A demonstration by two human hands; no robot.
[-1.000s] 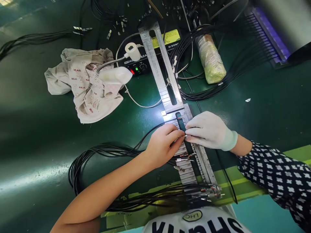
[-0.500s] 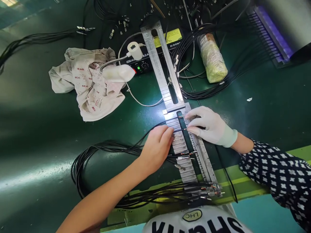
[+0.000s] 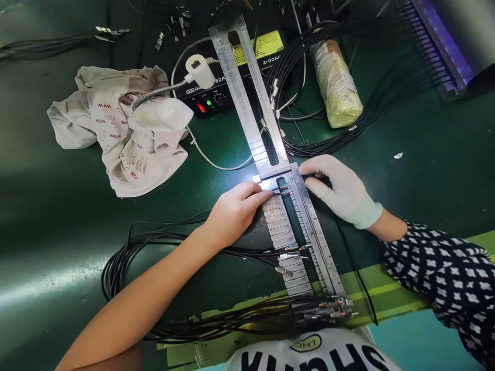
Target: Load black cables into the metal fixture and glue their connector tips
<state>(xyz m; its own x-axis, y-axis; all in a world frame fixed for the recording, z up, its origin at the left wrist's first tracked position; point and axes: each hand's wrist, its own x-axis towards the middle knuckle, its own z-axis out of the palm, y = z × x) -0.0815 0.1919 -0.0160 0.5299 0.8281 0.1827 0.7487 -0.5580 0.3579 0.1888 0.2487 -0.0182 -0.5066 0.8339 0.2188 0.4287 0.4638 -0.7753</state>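
My left hand (image 3: 234, 214), bare, is closed with its fingertips on thin black cables (image 3: 276, 190) at the slotted metal jig (image 3: 284, 224). The cables' stripped ends, with fine coloured wires, reach across the jig's long opening towards its toothed rail. Across the rail is my right hand (image 3: 342, 193), in a white glove. Its thumb and forefinger are apart, the fingertips by the rail's right edge, with nothing visible between them. Lower on the jig lie more cable ends (image 3: 296, 250) with metal connectors. A bundle of black cables (image 3: 240, 314) crosses its near end.
A printed cloth (image 3: 116, 129) lies at left beneath a white lamp-like head (image 3: 166, 113). Behind the jig stands a black control box (image 3: 209, 100) with lit switches. Coiled cables (image 3: 305, 149) and a plastic-wrapped roll (image 3: 340, 93) lie right of it.
My left hand has moved slightly up and left, and the cable ends now sit together near the jig's top. My right fingers have come off the cables to the rail's outer edge.
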